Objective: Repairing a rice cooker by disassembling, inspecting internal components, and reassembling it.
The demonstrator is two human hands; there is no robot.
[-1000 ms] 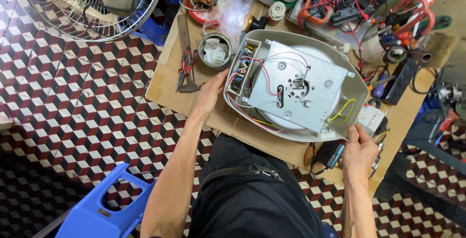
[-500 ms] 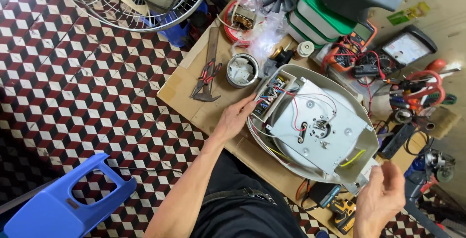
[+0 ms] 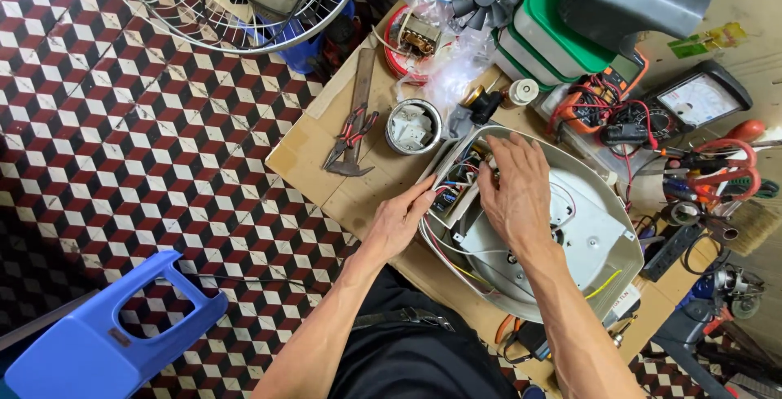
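My left hand [image 3: 399,221] rests half-curled against the near-left rim of the upturned grey appliance base [image 3: 603,240] on the cardboard-topped bench [image 3: 305,151], steadying it and gripping nothing. My right hand [image 3: 515,191] lies flat and open over the shell, fingertips reaching into the wiring compartment [image 3: 456,191] at its far-left corner; I cannot tell whether they pinch a wire. To do this well, I judge, I should brace the rim firmly and probe lightly among the thin leads. Pliers [image 3: 349,134] and a small metal cup [image 3: 413,126] lie just beyond.
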